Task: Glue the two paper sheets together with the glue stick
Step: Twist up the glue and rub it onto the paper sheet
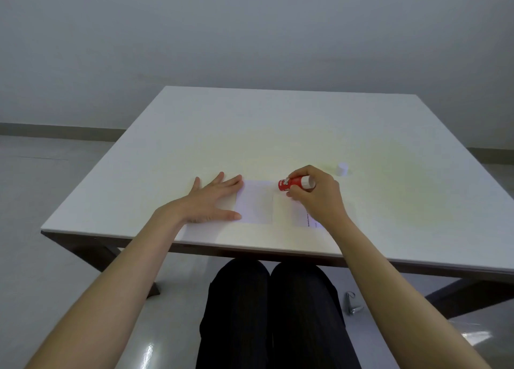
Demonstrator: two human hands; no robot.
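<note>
White tabletop (pixel 278 123), seen from a head camera looking down at 2 bare arms reaching forward from the near edge. Two small paper sheets lie side by side near that edge, between the hands. The left sheet (pixel 254 203) is plain white with a faint bluish cast; the right sheet (pixel 286 210) sits just beside it, their inner edges touching or nearly so, and a line of tiny print shows along its right part, too small to read

The left hand (pixel 207 201) lies flat, palm down, fingers spread and relaxed, gripping nothing; its fingertips and thumb rest on the left margin of the left sheet, pinning it to the table

The right hand (pixel 315 193) is curled around a red glue stick (pixel 294 183), pinched between thumb and fingers. The stick lies nearly horizontal, its long axis running left to right: the red end points left toward the seam between the sheets, over the far corner of the right sheet, and the white end points right into the palm. Whether the glue tip touches the paper cannot be told. A small white cap (pixel 342 169), probably the stick's, stands on the table to the right, apart from the hand

Judging by this layout, the gluing stroke is about to begin or in progress. The right hand is the nearer one to the work, and the stick would likely need tilting more upright before it is drawn across the paper toward the person, while the left hand keeps the other sheet steady
</note>
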